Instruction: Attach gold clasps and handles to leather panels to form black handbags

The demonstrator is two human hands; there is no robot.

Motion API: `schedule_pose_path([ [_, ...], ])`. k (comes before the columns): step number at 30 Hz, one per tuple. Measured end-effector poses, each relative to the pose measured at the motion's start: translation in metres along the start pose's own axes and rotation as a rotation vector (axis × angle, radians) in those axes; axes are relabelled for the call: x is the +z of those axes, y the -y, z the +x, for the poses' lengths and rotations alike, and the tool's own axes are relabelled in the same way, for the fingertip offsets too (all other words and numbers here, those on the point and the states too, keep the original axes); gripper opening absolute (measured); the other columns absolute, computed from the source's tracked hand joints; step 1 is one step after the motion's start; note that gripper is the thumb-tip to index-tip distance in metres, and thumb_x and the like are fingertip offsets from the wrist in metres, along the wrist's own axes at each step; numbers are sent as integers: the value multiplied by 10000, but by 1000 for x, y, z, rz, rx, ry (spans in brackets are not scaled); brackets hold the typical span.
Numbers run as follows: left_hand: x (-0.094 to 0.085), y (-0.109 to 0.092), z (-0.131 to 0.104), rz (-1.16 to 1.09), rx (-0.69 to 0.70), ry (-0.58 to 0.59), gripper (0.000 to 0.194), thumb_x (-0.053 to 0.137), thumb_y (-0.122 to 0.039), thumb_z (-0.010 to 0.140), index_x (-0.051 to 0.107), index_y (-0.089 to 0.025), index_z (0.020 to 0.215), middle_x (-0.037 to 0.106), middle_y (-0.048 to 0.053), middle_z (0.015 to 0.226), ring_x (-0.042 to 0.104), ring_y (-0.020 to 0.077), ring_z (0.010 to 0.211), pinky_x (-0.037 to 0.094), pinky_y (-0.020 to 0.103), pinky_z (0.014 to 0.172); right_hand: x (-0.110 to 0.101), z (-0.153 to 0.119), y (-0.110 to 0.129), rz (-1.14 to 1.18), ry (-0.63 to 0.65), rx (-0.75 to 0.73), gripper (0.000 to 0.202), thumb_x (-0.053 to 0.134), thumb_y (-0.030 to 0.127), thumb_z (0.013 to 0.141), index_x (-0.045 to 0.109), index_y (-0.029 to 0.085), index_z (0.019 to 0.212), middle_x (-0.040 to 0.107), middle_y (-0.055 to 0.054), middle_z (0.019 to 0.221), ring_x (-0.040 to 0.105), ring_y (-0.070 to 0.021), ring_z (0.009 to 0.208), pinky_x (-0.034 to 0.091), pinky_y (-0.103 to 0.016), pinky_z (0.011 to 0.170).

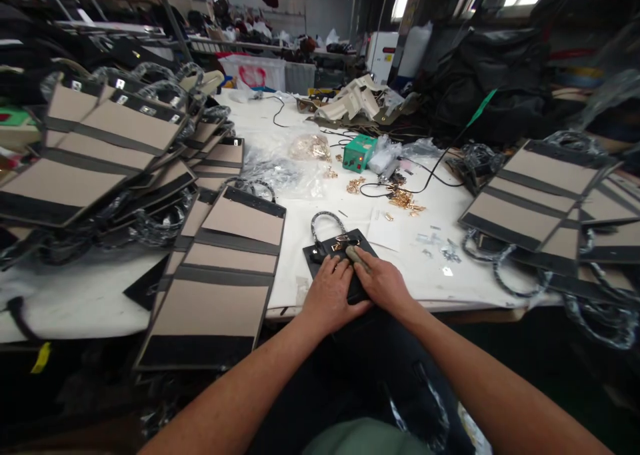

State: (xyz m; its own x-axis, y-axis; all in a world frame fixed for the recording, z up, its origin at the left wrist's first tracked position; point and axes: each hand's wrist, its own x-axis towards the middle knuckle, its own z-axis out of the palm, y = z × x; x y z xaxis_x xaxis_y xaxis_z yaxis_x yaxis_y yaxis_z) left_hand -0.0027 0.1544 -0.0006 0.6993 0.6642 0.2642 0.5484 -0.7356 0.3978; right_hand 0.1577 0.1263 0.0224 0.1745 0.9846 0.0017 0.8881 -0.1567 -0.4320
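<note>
A black handbag piece lies at the table's front edge, its plastic-wrapped handle standing up at the far side. Gold-coloured metal fittings show near its top. My left hand rests flat on the black panel with its fingers stretched toward the fittings. Beside it, my right hand presses down near the fittings, fingers drawn together on a small grey-tan thing too unclear to name. The hands cover much of the panel.
Stacked bag panels lean at the left, and more panels lie at the right. Behind the hands are a green box with a lit red lamp, loose gold hardware, clear plastic bags and a black cable.
</note>
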Motion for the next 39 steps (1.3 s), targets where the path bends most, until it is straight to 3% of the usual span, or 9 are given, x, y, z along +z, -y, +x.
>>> schedule_pose_path([
  [8, 0, 2, 1, -19, -12, 25, 798, 688, -590, 801, 528, -91, 1403, 550, 166, 1444, 419, 347, 1403, 188, 504, 1266, 1, 3, 2, -1, 7, -13, 458, 503, 344, 990, 547, 332, 1445, 689, -22, 1331, 672, -226, 1187, 516, -369, 1048],
  [21, 2, -11, -9, 93, -49, 87, 764, 492, -577, 942, 419, -59, 1500, 416, 179, 1577, 271, 349, 1509, 172, 504, 1267, 2, 2, 2, -159, 57, -25, 485, 459, 357, 1018, 472, 329, 1502, 725, -59, 1243, 708, -215, 1061, 550, -334, 921],
  [29, 8, -10, -6, 69, -53, 111, 1027, 521, -765, 826, 389, -7, 1507, 411, 243, 1562, 265, 404, 1502, 133, 524, 1270, 3, 2, 9, -276, 86, 26, 491, 428, 368, 1027, 436, 367, 1518, 735, -66, 1059, 717, -228, 862, 544, -332, 736],
  [39, 11, -12, -9, 21, -69, 66, 987, 536, -718, 839, 381, -12, 1511, 450, 241, 1535, 270, 402, 1498, 144, 539, 1264, 5, 3, 14, -312, 80, 81, 491, 426, 402, 1024, 437, 388, 1515, 733, -60, 1040, 709, -219, 821, 523, -311, 704],
])
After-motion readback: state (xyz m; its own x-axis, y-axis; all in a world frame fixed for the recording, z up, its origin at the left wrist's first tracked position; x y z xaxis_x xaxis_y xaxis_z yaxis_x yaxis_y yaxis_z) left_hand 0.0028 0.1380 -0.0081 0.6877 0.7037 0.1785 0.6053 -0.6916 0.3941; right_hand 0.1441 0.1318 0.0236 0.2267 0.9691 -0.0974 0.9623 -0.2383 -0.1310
